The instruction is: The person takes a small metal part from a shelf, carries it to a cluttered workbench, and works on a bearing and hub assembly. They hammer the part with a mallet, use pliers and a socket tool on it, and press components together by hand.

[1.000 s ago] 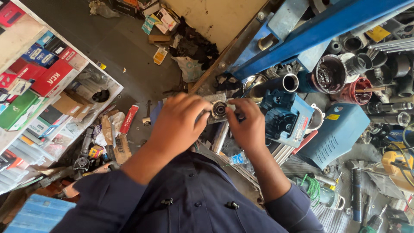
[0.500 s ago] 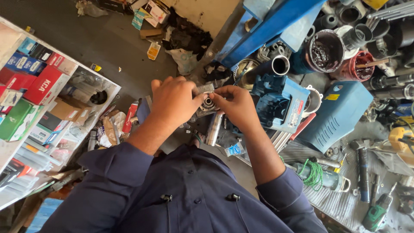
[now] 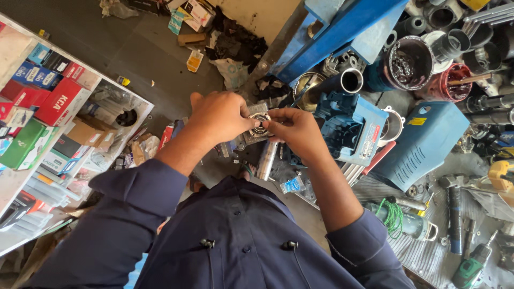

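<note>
Both hands are meeting over the cluttered surface (image 3: 428,251), and between them is sitting a small grey metal housing with a round bearing (image 3: 259,124) in its middle; the left hand (image 3: 222,115) is closing over the housing's near side, fingers curled tight around it; the right hand (image 3: 294,128) is pinching narrow at the bearing's rim, thumb and forefinger pressing in from the other side. The piece is being held up in the air, above a short metal shaft (image 3: 266,159) lying below it and just beside a blue motor casing (image 3: 348,126); a tub of dark grease (image 3: 409,61) is standing well apart, further back. By the look of it the step in hand is seating or working the bearing in its bore; whether it is fully home I cannot tell, the fingers are covering the edge. Any next move is calling for a square, even push, the left hand bracing the housing steady so the ring is not cocking.
</note>
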Demonstrator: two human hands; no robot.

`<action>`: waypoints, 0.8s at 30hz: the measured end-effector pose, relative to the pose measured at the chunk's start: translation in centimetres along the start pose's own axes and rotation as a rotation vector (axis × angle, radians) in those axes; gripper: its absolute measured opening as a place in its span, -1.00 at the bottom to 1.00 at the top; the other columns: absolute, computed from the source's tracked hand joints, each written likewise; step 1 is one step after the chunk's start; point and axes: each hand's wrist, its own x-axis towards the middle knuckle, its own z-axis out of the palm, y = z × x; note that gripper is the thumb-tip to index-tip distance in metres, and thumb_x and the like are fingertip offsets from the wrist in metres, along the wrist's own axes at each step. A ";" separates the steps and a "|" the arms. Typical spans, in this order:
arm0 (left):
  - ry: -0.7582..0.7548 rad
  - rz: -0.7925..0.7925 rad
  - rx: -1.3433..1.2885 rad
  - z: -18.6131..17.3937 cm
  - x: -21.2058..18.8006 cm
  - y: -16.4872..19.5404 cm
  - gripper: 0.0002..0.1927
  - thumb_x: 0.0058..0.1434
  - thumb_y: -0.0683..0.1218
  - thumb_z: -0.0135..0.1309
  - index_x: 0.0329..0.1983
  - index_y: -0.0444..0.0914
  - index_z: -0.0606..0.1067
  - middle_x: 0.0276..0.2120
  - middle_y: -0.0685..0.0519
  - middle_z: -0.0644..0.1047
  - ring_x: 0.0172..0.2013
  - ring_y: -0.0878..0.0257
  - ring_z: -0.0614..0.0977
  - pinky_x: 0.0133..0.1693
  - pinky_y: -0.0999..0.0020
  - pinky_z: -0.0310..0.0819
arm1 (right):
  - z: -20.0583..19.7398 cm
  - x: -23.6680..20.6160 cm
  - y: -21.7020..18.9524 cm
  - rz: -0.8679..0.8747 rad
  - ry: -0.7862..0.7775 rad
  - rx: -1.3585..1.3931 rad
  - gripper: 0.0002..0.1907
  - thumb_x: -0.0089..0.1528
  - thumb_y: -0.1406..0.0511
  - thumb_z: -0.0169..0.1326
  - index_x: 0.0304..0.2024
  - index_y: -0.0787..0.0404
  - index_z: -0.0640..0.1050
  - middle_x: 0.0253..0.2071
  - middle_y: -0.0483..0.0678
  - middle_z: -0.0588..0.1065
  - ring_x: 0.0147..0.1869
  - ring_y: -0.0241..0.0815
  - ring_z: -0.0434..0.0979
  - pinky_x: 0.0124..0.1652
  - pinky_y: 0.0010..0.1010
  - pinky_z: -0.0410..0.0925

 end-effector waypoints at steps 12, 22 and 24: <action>-0.270 -0.016 0.472 -1.0 3.6 4.0 -0.59 0.06 0.08 0.32 -0.03 -0.10 0.64 -0.02 -0.01 0.63 -0.02 0.04 0.64 0.07 -0.41 0.11 | -0.2 1.8 -0.4 0.211 -0.072 0.092 -0.76 0.15 0.45 0.21 -0.15 0.35 0.49 -0.27 -0.04 0.56 -0.24 -0.25 0.64 -0.22 -0.38 0.61; -0.445 -0.114 0.601 -1.4 5.4 6.9 -0.57 0.11 0.11 0.26 0.04 -0.10 0.63 0.00 0.00 0.62 0.01 0.03 0.61 0.02 -0.20 0.15 | -0.5 1.8 0.2 0.149 -0.093 0.117 -0.81 0.19 0.44 0.18 -0.16 0.37 0.51 -0.29 -0.03 0.58 -0.26 -0.27 0.63 -0.22 -0.41 0.59; -0.463 -0.112 0.579 -1.4 5.4 6.4 -0.58 0.14 0.15 0.24 0.02 -0.11 0.64 -0.01 0.02 0.64 0.00 0.05 0.64 0.06 -0.18 0.15 | -0.6 1.7 0.2 0.153 -0.092 0.152 -0.80 0.19 0.44 0.20 -0.15 0.38 0.51 -0.29 -0.03 0.58 -0.27 -0.26 0.62 -0.24 -0.40 0.58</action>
